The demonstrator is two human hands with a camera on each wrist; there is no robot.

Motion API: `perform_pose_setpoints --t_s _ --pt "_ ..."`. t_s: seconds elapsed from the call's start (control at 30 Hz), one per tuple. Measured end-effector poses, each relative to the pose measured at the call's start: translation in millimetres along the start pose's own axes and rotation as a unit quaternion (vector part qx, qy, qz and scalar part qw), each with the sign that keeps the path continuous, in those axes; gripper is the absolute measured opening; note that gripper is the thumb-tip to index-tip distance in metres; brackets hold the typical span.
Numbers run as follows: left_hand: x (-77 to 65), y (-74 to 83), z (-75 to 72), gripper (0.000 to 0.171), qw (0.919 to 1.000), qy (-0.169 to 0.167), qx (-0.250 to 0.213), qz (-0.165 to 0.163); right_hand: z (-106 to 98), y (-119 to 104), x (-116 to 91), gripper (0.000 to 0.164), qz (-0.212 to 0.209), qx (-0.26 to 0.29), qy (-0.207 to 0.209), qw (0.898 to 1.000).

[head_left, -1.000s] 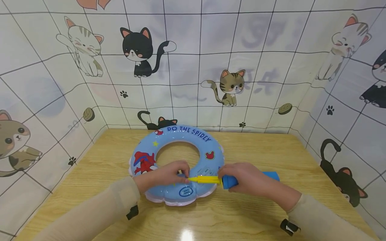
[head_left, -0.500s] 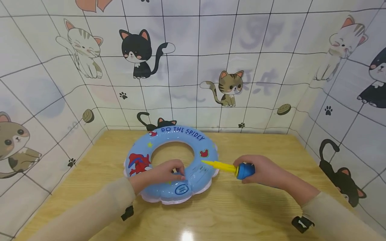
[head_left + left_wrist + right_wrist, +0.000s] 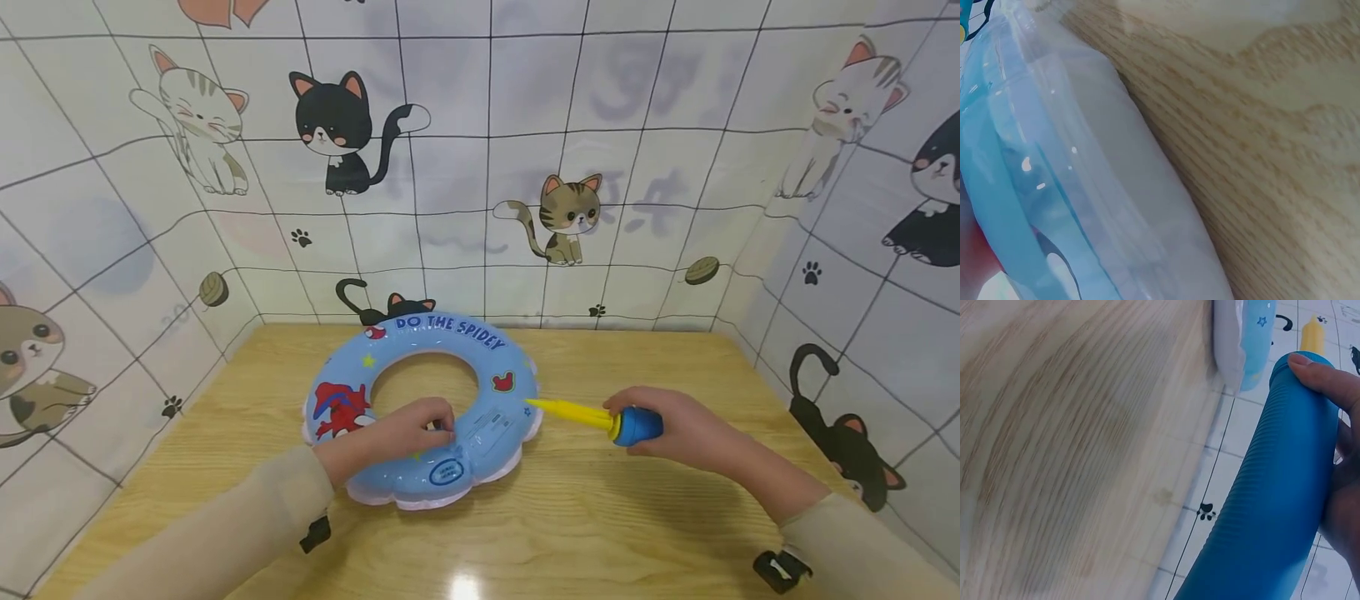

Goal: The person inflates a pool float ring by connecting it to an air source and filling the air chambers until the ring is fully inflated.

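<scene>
A light blue inflatable swim ring (image 3: pixel 487 433) with "DO THE SPIDEY" lettering and a red figure lies on the table. My left hand (image 3: pixel 408 432) is at its near inner side, thumb and forefinger pinching the ring's surface; the pinched spot is hidden by the fingers. My right hand (image 3: pixel 678 425) grips a blue hand pump (image 3: pixel 637 426) by its body. The pump's yellow nozzle (image 3: pixel 572 412) points left, its tip overlapping the ring's right edge in the head view. The right wrist view shows the ribbed blue pump body (image 3: pixel 1272 475), with the thumb near its collar.
The wooden table (image 3: pixel 600 517) carries the ring and ends at a cloth backdrop (image 3: pixel 450 167) printed with cats and grid lines. The ring's pale scalloped edge (image 3: pixel 1129 156) rests close to the wood in the left wrist view.
My right hand has drawn the pump to the right, its nozzle leaving the left fingers. The ring has shifted slightly left, and the left hand stays on it.
</scene>
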State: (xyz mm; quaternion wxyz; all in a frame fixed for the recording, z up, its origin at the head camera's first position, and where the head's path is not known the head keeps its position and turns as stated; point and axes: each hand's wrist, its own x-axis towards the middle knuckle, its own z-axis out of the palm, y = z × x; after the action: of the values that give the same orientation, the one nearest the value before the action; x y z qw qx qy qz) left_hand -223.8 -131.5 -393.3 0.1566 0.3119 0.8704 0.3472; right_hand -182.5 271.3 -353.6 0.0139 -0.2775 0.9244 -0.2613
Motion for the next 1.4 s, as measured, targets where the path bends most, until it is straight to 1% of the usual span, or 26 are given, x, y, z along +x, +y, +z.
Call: perform_pose_setpoints --t_s 0.13,0.33,0.47,0.53,0.73,0.77,0.97,1.07,1.2,1.33,1.4 --pt "-1.0 1.1 0.2 0.008 1.0000 0.008 0.002 -0.001 -4 9 -5 0.056 0.001 0.007 -0.011 1.000" --pt "-0.3 -1.8 -0.8 0.009 0.9999 0.008 0.013 0.005 -10 26 -9 0.056 0.025 -0.002 -0.019 0.999" --pt "-1.6 -1.2 -2.1 0.008 0.9998 0.005 0.016 0.008 -13 36 -10 0.057 0.043 -0.017 -0.017 0.999" --pt "-2.5 -0.1 -2.9 0.008 0.9996 0.004 0.020 0.020 -14 42 -10 0.057 0.051 -0.024 -0.012 0.998" --pt "-3.8 1.2 -3.1 0.008 0.9990 0.005 0.027 0.034 -22 56 -8 0.054 0.054 -0.030 0.001 0.998" --pt "-3.7 0.8 -2.9 0.008 0.9991 0.004 0.028 0.032 -23 58 -8 0.054 0.055 -0.031 0.000 0.998" --pt "-2.8 -2.7 -5.3 0.006 0.9979 -0.011 0.038 0.052 -31 70 -4 0.053 0.077 -0.035 -0.010 0.996" --pt "-3.7 -2.2 -8.1 0.007 0.9975 -0.022 0.046 0.049 -33 77 -2 0.052 0.086 -0.033 -0.015 0.996" --pt "-4.6 -1.8 -10.6 0.008 0.9960 -0.028 0.063 0.058 -33 88 0 0.049 0.084 -0.013 -0.018 0.996" --pt "-5.8 -3.0 -12.7 0.010 0.9934 -0.026 0.082 0.075 -32 96 1 0.044 0.073 0.003 -0.023 0.997" --pt "-6.6 -3.3 -13.7 0.012 0.9923 -0.023 0.095 0.076 -33 99 2 0.043 0.071 0.005 -0.025 0.997"
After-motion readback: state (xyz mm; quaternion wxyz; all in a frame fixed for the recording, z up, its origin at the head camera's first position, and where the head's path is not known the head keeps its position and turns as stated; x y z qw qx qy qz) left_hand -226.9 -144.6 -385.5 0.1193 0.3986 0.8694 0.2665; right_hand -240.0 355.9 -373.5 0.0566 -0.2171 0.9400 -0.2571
